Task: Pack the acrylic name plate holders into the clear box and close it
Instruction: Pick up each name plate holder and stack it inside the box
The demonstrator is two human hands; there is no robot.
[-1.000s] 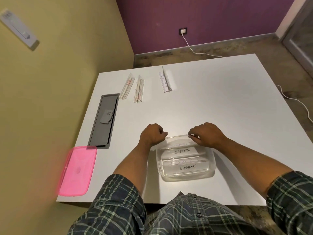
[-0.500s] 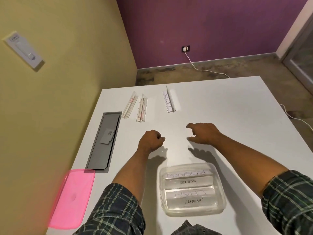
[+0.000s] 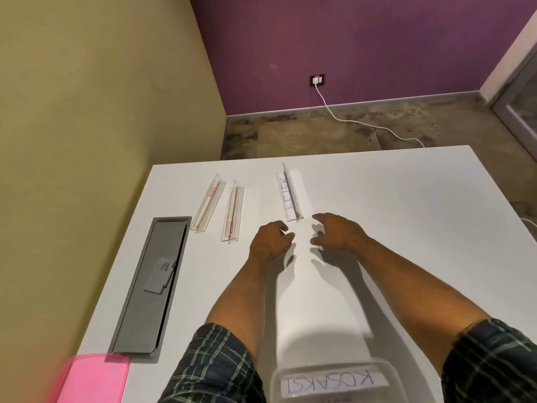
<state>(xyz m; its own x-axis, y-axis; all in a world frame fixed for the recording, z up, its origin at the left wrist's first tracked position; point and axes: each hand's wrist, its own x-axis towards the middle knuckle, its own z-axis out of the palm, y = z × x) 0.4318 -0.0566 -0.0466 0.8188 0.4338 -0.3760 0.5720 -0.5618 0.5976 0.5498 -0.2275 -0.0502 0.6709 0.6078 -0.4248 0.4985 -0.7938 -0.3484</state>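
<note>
Three name plate holders (image 3: 290,196) on table (image 3: 406,228), two hands (image 3: 270,242) empty

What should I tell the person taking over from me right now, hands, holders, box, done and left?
Left hand loosely curled, right hand open; both empty, just short of the labelled holder.
Two more holders lie to its left on the table.
Clear box at the near edge, open, with a labelled holder visible inside.
Pink lid at the near left corner.
Left: pack three holders, then fit the lid.
</note>
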